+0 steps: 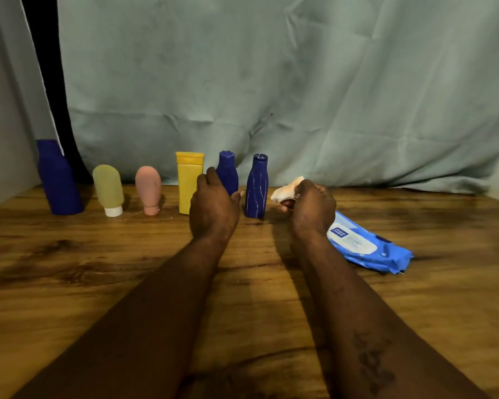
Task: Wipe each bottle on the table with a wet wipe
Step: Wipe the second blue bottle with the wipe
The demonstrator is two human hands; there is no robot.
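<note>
Several bottles stand in a row along the back of the wooden table [98,269]: a large blue bottle [58,180], a green tube [108,190], a pink tube [149,189], a yellow bottle [187,180], a small blue bottle [227,171] and a blue bottle with pale streaks [256,187]. My left hand [212,205] hovers with relaxed fingers in front of the yellow and small blue bottles, holding nothing. To the right of the streaked bottle, my right hand [311,207] grips a crumpled white wet wipe [285,190].
A blue pack of wet wipes [366,246] lies flat on the table just right of my right wrist. A pale green cloth [300,96] hangs behind the bottles. A grey wall [0,139] closes the left side.
</note>
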